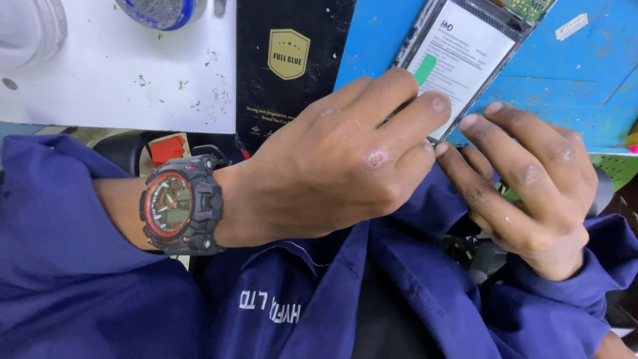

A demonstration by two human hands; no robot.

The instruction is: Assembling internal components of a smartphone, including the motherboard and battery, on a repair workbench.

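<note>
A phone display panel (465, 46) with a white protective film and a green tab lies tilted on a blue work mat (571, 80). My left hand (332, 166), with a black and red wristwatch (176, 206), curls its fingers over the panel's near corner and grips it. My right hand (531, 193) comes in from the right. Its fingers are apart, the index fingertip touches the panel's near edge, and the middle fingertip meets my left hand's fingers. The corner itself is hidden under my fingers. Both arms wear dark blue sleeves.
A flat black package with a gold shield emblem (286, 60) lies left of the panel. Further left is a white surface (100, 80) with specks of debris, a blue-rimmed dish (159, 10) and a clear container (30, 26). A green circuit board (528, 6) shows at the panel's top.
</note>
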